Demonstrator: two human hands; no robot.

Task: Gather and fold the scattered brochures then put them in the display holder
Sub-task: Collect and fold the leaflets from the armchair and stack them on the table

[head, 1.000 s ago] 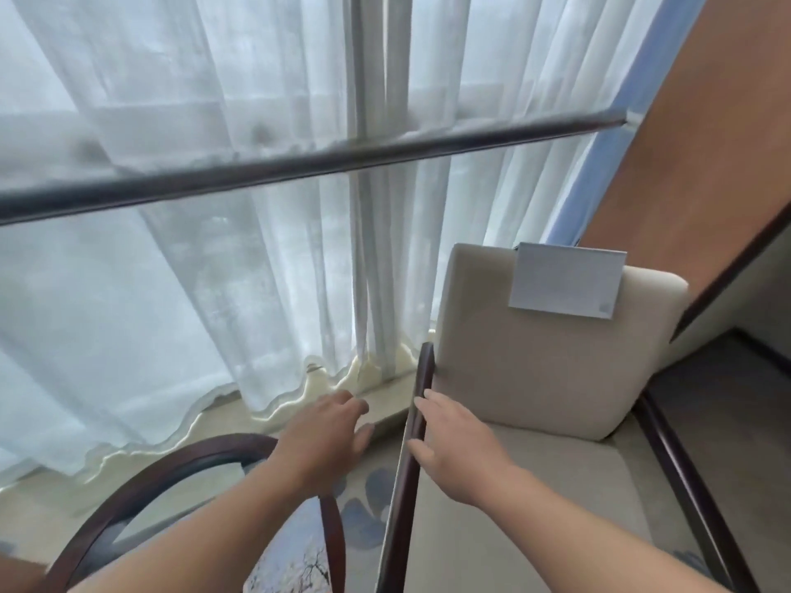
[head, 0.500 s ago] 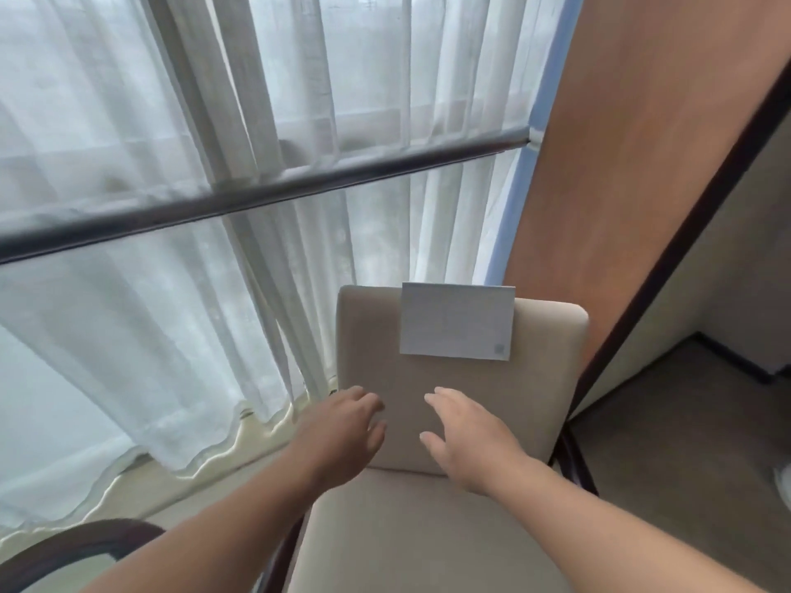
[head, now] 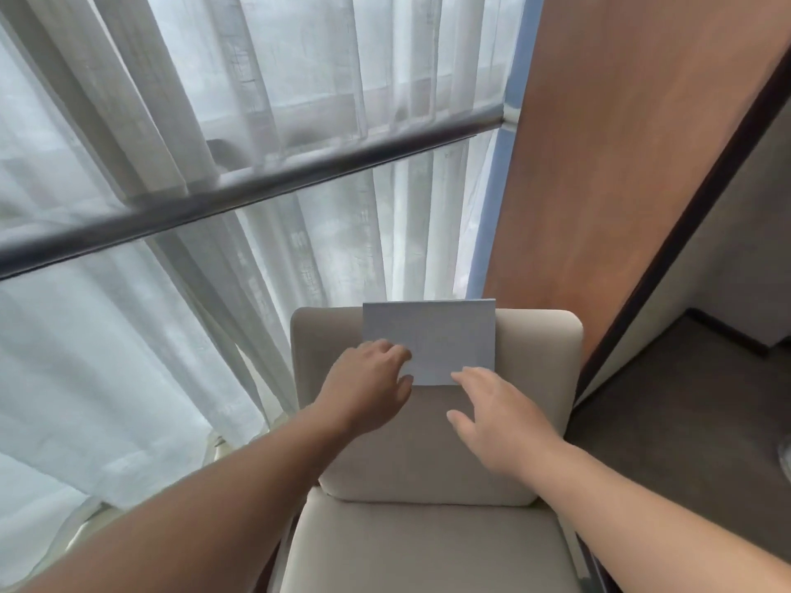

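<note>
Our left hand (head: pixel 368 387) was nearer, fingers curled on the 7 o'clock corner of the brochure (head: pixel 445 331), seemingly pinching it. The brochure hung over the top of the chair back (head: pixel 539 378), long axis running 9 to 3 o'clock. Our right hand (head: pixel 501 421), spread and holding nothing, sat at its 5 o'clock edge.

one brochure (head: pixel 445 336), a plain pale grey-white rectangle, wider than tall, with no print legible on it. it hangs upright and flat against the front of the chair back (head: pixel 539 378), its top edge level with the top of the back and standing slightly proud of it. the left hand (head: pixel 368 387) covers its lower left corner with curled fingers; whether they pinch it is unclear. the right hand (head: pixel 496 421) reaches its lower right edge, fingers straight.
</note>
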